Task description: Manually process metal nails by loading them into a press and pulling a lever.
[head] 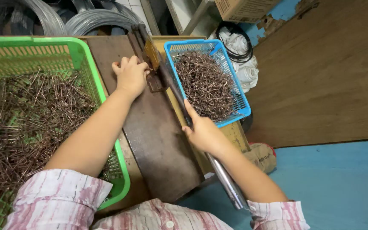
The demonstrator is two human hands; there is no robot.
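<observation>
Head view, looking down: a worn brown wooden surface point(158, 140) is shown carrying a dark metal bending jig point(152, 64) with a long lever handle point(218, 170). A green plastic basket point(84, 55), filled with straight rusty-brown wire pieces point(26, 123), is set at the left of the surface; a smaller blue plastic basket point(241, 100), heaped with bent wire hooks point(205, 83), is set at the right, just beside the lever. Coils of grey wire point(90, 19) are seen beyond the surface, a cardboard box point(243, 8) and white cloth bundles point(245, 68) at the upper right, a brown wooden panel point(329, 76) to the right, and a blue floor point(337, 187) below. The left hand point(130, 76) is extended forward with the forearm over the green basket's rim, its fingers curled together against the jig; whether a wire is pinched cannot be told. The right hand point(203, 132) is closed around the lever handle midway along its length, with the thumb laid along the bar and the forearm drawn back toward the body. Both forearms are bare, with striped pink-and-white sleeves point(60, 196) rolled up
</observation>
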